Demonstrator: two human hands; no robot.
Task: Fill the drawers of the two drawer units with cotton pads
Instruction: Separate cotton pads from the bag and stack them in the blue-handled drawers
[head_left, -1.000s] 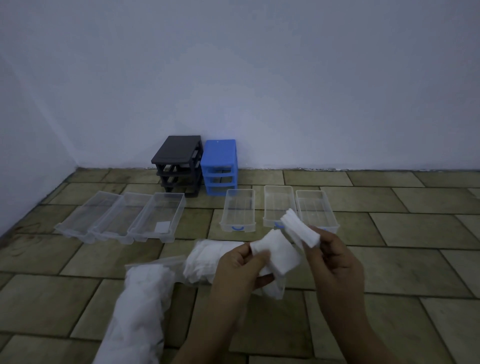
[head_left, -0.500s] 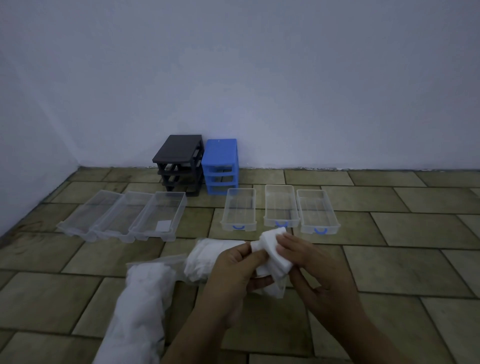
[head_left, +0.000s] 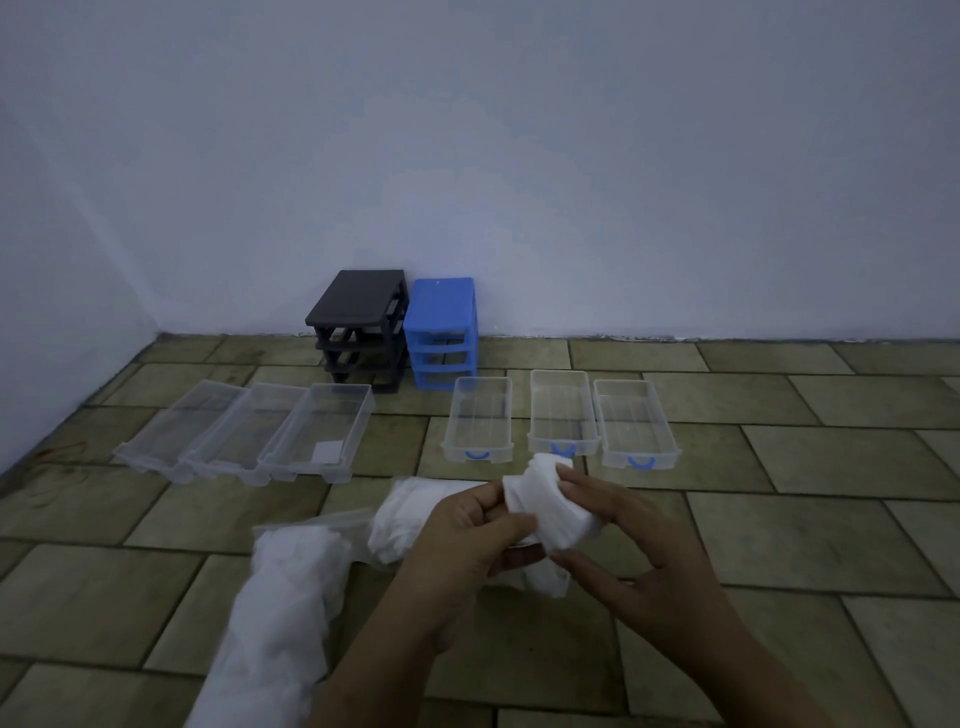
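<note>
Both hands on the stack: your left hand (head_left: 467, 535) and right hand (head_left: 623, 525) pinch one white stack of square cotton pads (head_left: 550, 512) between them, low over the tiled floor (head_left: 779, 519).

A second ago your right hand held a separate bunch up and apart; now it's merged back into the stack, so nothing got placed. One lone pad (head_left: 329, 451) sits in the nearest of three clear drawers on the left (head_left: 311, 436); the three clear drawers with blue handles (head_left: 561, 415) look empty. Black drawer frame (head_left: 361, 327) and blue drawer frame (head_left: 441, 332) stand empty at the wall. Clear plastic bags of pads (head_left: 291, 597) lie by your left arm. Task barely started, I'd say.
</note>
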